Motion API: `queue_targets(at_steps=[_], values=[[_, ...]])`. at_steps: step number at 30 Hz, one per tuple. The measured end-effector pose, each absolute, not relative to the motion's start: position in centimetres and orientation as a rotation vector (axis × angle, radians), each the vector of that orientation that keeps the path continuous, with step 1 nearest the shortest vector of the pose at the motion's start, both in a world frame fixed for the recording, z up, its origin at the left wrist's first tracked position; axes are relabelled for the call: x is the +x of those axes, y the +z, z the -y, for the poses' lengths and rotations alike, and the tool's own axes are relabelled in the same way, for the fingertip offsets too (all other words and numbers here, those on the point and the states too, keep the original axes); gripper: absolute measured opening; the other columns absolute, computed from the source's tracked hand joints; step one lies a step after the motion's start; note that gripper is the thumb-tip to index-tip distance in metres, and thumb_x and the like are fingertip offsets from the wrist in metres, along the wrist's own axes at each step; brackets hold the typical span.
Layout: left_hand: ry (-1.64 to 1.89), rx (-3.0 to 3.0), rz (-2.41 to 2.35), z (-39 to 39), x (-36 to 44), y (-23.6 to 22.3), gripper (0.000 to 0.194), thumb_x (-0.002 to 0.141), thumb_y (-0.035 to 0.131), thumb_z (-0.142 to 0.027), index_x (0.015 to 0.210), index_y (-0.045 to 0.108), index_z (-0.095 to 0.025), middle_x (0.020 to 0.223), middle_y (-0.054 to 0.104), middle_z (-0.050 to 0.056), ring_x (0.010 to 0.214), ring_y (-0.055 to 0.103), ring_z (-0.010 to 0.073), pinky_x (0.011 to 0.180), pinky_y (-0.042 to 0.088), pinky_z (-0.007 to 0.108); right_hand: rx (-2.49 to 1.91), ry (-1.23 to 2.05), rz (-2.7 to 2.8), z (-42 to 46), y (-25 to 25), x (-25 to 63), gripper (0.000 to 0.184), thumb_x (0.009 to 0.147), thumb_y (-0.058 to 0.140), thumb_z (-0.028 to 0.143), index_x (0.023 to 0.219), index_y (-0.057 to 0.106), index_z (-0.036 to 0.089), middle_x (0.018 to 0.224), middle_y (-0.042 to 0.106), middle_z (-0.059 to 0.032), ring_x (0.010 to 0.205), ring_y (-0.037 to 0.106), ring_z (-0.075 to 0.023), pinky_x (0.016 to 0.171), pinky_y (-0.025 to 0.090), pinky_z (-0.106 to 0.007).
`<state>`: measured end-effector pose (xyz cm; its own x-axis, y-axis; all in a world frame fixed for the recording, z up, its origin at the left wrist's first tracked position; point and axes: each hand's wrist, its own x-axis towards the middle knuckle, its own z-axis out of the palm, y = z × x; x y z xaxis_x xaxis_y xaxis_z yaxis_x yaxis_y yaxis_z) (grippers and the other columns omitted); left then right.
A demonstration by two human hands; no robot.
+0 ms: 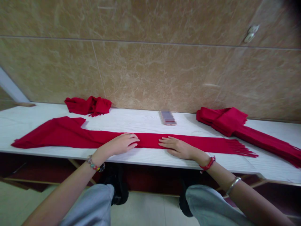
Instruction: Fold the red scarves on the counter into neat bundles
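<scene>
I see a long, fringed cloth scarf (149, 140) in plain red. Pale veins marble the flat, brown tiled wall (152, 72).

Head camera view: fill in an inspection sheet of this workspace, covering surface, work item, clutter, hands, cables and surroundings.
Surface: white table, running along the wall.
Work item: long red scarf, narrow and flat towards its fringed right end, wider and creased at the left.
Clutter: bunched red cloth at back left; phone, blurred, behind the scarf; folded red scarf at right, its tail reaching the picture's edge.
Hands: left hand and right hand rest apart on the long scarf, palms down.
Cables: nothing seen.
Surroundings: brown tiled wall with a white fitting, too blurred to identify; pale floor below.
</scene>
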<state>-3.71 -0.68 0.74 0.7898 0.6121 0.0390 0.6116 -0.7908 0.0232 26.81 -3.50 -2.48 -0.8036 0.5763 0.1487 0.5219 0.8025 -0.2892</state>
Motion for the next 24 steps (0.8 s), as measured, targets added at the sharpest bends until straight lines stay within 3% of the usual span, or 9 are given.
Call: queue_targets(at_steps=[4,8,12,16,19,24], values=[[0.162,2.936,-0.981,0.9,-0.6,-0.3,0.042,0.094,0.026,-0.030,0.133,0.036,-0.017,0.142,0.029,0.007,0.131,0.022,0.0157,0.106,0.018,0.030,-0.982,0.322,2.810,3.9,-2.2,26.7,0.045,0.092,0.031,0.036,0.137,0.028,0.028,0.143,0.028,-0.0015,0.133,0.015,-0.0195,0.108,0.011,-0.047],[-0.076,2.767,-0.983,1.0,0.3,-0.9,0.052,0.093,0.024,-0.044,0.139,0.020,-0.020,0.146,0.017,0.004,0.134,0.009,0.0194,0.107,0.011,0.040,-1.161,0.284,2.850,4.7,-1.7,27.4,0.050,0.091,0.029,0.045,0.138,0.021,0.029,0.145,0.021,-0.0009,0.134,0.011,-0.0223,0.107,0.010,-0.051],[-0.122,2.699,-1.004,0.9,0.8,-0.2,0.047,0.094,0.020,-0.037,0.137,0.026,-0.020,0.144,0.024,0.005,0.133,0.016,0.0200,0.106,0.015,0.041,-1.325,0.187,2.795,5.6,-0.9,27.0,0.052,0.092,0.025,0.045,0.139,0.024,0.022,0.144,0.025,-0.0067,0.133,0.016,-0.0232,0.106,0.017,-0.049],[0.110,2.784,-1.178,0.8,3.1,-0.5,0.045,0.092,0.021,-0.024,0.129,0.040,-0.006,0.136,0.037,0.016,0.126,0.033,0.0212,0.103,0.025,0.034,-1.403,-0.038,2.601,5.2,-1.2,24.3,0.054,0.092,0.023,0.039,0.138,0.026,0.010,0.142,0.026,-0.0150,0.132,0.019,-0.0238,0.104,0.023,-0.047],[0.077,2.768,-1.296,0.9,4.5,-1.4,0.049,0.091,0.024,-0.026,0.135,0.029,-0.003,0.142,0.025,0.017,0.131,0.021,0.0251,0.104,0.022,0.041,-1.492,-0.090,2.532,4.4,-2.3,23.0,0.055,0.092,0.026,0.037,0.136,0.028,0.004,0.141,0.026,-0.0190,0.131,0.020,-0.0273,0.103,0.025,-0.049],[-0.088,2.709,-1.356,1.1,4.6,-2.0,0.054,0.091,0.019,-0.032,0.140,0.017,-0.008,0.146,0.011,0.011,0.134,0.009,0.0233,0.105,0.017,0.045,-1.531,-0.092,2.568,4.3,-3.4,25.1,0.052,0.092,0.025,0.034,0.136,0.028,0.007,0.141,0.027,-0.0152,0.130,0.024,-0.0266,0.103,0.025,-0.049]])
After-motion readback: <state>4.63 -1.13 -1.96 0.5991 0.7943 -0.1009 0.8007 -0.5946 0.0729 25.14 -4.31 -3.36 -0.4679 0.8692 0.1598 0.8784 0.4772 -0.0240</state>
